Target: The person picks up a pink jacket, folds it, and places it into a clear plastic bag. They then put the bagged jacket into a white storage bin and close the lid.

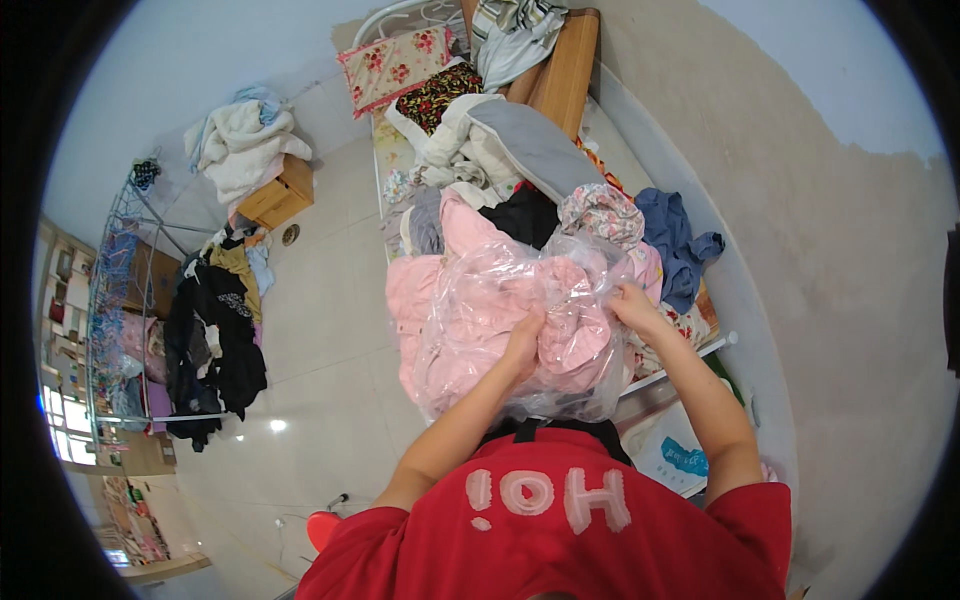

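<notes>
A clear plastic bag [480,330] with pink fabric showing through it lies before me at the near end of the bed. My left hand [525,346] is closed on the bag near its middle, beside a bunched pink piece [576,330]. The bag's right edge is pinched by my right hand [634,307]. A pink garment [411,300] pokes out from under the bag on the left, and more pink cloth [471,217] lies just beyond it. Whether the bunched piece is wholly inside the plastic, I cannot tell.
Beyond the bag, the bed holds a floral cloth bundle [601,214], a blue garment [675,244], black cloth [525,216], a grey quilt [532,142] and pillows [397,67]. A wall [810,247] runs along the right. Left stand a clothes rack [161,225] and a wooden cabinet [281,193].
</notes>
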`<state>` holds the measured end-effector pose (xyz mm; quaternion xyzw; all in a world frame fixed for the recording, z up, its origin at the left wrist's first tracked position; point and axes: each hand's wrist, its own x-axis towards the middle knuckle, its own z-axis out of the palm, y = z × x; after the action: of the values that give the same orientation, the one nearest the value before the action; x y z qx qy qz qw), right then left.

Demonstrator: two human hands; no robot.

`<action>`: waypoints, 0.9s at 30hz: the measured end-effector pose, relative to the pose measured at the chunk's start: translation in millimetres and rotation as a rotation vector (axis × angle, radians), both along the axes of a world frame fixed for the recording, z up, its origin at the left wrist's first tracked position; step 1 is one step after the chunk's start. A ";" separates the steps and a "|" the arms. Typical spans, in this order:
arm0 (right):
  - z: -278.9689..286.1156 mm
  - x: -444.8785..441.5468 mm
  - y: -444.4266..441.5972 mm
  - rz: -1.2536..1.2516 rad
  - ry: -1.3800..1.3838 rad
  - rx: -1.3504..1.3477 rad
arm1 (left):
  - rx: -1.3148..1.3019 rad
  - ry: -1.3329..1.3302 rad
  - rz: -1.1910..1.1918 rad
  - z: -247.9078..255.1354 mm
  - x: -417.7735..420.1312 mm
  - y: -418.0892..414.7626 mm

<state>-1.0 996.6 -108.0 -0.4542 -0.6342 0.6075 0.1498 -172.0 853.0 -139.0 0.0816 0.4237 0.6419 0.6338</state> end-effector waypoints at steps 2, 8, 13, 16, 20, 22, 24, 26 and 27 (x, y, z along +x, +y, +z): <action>-20.6 -4.3 6.5 0.002 -0.105 0.215 | -0.030 -0.114 -0.041 -2.1 2.3 -4.2; -58.3 -12.1 19.4 0.236 -0.224 0.377 | -0.074 -0.299 -0.108 -9.0 5.5 -15.4; -48.8 -13.8 -6.4 0.388 -0.579 0.157 | -0.081 -0.217 0.063 -45.3 19.8 -12.9; -68.0 2.3 -19.6 0.130 -0.613 0.406 | -0.209 0.262 0.108 -104.5 -6.4 -5.9; -46.1 11.2 -29.8 0.150 -0.505 0.449 | -0.124 0.348 0.272 -49.1 -47.5 9.5; -26.5 9.7 -42.5 0.231 -0.460 0.546 | -0.040 0.645 0.208 -22.5 -65.3 27.5; -3.7 3.5 -57.3 0.297 -0.384 0.751 | 0.051 1.232 0.235 -32.5 -86.9 48.8; 40.8 -3.1 -64.4 0.384 -0.218 0.921 | 0.052 1.593 0.165 -51.6 -110.9 64.3; 67.0 -3.0 -66.6 0.421 -0.139 1.007 | 0.013 1.656 0.080 -61.0 -125.5 70.0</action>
<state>-4.0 930.1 -41.0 -0.2289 -0.9320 0.2146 0.1816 -297.5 923.0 -200.0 0.5165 0.7522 0.3985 0.0928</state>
